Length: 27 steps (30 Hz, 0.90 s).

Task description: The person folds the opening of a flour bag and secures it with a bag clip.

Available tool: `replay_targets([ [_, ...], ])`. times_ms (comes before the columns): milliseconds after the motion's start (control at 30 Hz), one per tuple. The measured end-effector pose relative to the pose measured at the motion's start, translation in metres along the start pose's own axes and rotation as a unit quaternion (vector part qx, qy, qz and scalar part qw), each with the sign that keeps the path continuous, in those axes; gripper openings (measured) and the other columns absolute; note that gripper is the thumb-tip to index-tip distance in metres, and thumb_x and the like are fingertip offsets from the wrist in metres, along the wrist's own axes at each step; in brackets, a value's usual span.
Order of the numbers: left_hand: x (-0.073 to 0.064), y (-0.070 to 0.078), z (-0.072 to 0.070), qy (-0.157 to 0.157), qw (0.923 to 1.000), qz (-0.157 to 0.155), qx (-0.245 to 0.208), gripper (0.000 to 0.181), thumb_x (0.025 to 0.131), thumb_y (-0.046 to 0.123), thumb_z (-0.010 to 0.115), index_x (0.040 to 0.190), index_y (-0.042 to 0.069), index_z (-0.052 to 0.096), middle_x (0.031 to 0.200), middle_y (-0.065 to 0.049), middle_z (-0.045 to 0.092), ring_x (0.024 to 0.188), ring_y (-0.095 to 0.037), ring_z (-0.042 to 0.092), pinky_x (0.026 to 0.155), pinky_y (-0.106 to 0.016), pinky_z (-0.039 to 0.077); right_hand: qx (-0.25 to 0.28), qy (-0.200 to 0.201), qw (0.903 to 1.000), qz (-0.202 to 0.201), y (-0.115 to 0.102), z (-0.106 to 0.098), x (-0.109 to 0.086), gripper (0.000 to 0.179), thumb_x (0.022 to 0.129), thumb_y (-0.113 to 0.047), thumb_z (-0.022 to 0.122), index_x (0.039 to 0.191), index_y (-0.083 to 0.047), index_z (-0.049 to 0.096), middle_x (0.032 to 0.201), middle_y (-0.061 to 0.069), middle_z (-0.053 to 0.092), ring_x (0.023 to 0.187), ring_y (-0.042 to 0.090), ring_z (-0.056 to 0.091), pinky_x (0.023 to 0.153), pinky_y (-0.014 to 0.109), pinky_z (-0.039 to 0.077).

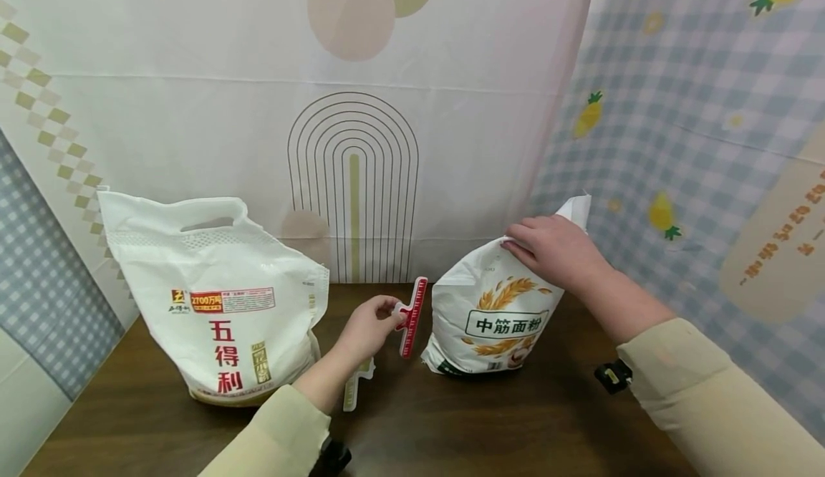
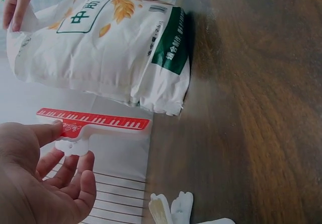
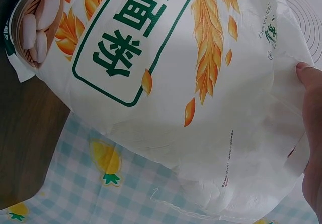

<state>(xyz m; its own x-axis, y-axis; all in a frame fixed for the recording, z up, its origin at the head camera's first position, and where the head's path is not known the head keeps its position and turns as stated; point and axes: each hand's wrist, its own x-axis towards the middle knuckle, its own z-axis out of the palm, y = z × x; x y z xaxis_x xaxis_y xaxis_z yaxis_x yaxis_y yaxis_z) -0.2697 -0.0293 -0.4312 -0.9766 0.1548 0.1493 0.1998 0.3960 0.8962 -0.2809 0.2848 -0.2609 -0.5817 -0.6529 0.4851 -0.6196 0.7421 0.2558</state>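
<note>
My left hand (image 1: 369,328) pinches a red and white bag clip (image 1: 412,318) by its handle, between thumb and fingers. In the left wrist view the clip's long ruler-marked red bar (image 2: 95,120) points toward the flour bag, apart from it. My right hand (image 1: 556,249) grips the top edge of the white flour bag (image 1: 451,312), which stands on the table and leans to the right. Wheat ears and green lettering show on that bag's front in the right wrist view. A second clip, white and yellowish (image 1: 350,393), lies on the table under my left forearm, partly hidden.
A larger white flour bag (image 1: 174,269) with a cut-out handle and red lettering stands at the left of the brown wooden table (image 1: 490,427). Printed cloth (image 1: 477,140) hangs behind, and checked cloth with pineapples (image 1: 696,176) hangs on the right.
</note>
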Motion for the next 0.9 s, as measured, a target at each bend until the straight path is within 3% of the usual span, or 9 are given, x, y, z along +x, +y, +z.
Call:
replay_targets([
  [200,-0.004,0.006,-0.002,0.012,0.9998,0.011,0.012,0.024,0.093,0.026,0.07,0.112,0.012,0.068,0.098,0.002,0.067,0.095,-0.016,0.061,0.078,-0.036,0.05,0.003,0.0,1.0,0.001,0.0,0.001,0.0,0.011,0.095,-0.022,0.066,0.087,-0.015,0.063,0.073,-0.004,0.057,0.061,0.019,0.055,0.057,0.038,0.045],
  [400,-0.006,0.012,-0.006,0.021,0.9996,0.017,-0.004,0.021,0.093,0.024,0.07,0.111,0.012,0.069,0.096,0.001,0.067,0.088,-0.014,0.062,0.072,-0.033,0.05,0.003,0.008,1.0,0.0,-0.001,0.001,-0.001,0.01,0.094,-0.022,0.067,0.087,-0.015,0.064,0.073,-0.004,0.058,0.062,0.019,0.056,0.057,0.039,0.046],
  [633,-0.007,0.02,-0.012,0.034,0.9985,0.043,-0.004,0.021,0.093,0.022,0.071,0.112,0.014,0.069,0.094,0.003,0.066,0.09,-0.015,0.062,0.08,-0.036,0.051,-0.001,0.013,0.9999,0.002,-0.002,0.001,-0.001,0.011,0.095,-0.022,0.067,0.087,-0.015,0.063,0.071,-0.004,0.056,0.061,0.02,0.055,0.056,0.039,0.045],
  [900,-0.007,0.029,-0.014,0.068,0.9942,0.083,0.011,0.021,0.091,0.019,0.073,0.111,0.014,0.07,0.098,0.001,0.063,0.091,-0.016,0.06,0.082,-0.036,0.051,-0.003,0.012,0.9999,0.002,-0.002,0.001,0.0,0.011,0.095,-0.022,0.067,0.087,-0.015,0.064,0.072,-0.004,0.058,0.061,0.02,0.056,0.057,0.039,0.046],
])
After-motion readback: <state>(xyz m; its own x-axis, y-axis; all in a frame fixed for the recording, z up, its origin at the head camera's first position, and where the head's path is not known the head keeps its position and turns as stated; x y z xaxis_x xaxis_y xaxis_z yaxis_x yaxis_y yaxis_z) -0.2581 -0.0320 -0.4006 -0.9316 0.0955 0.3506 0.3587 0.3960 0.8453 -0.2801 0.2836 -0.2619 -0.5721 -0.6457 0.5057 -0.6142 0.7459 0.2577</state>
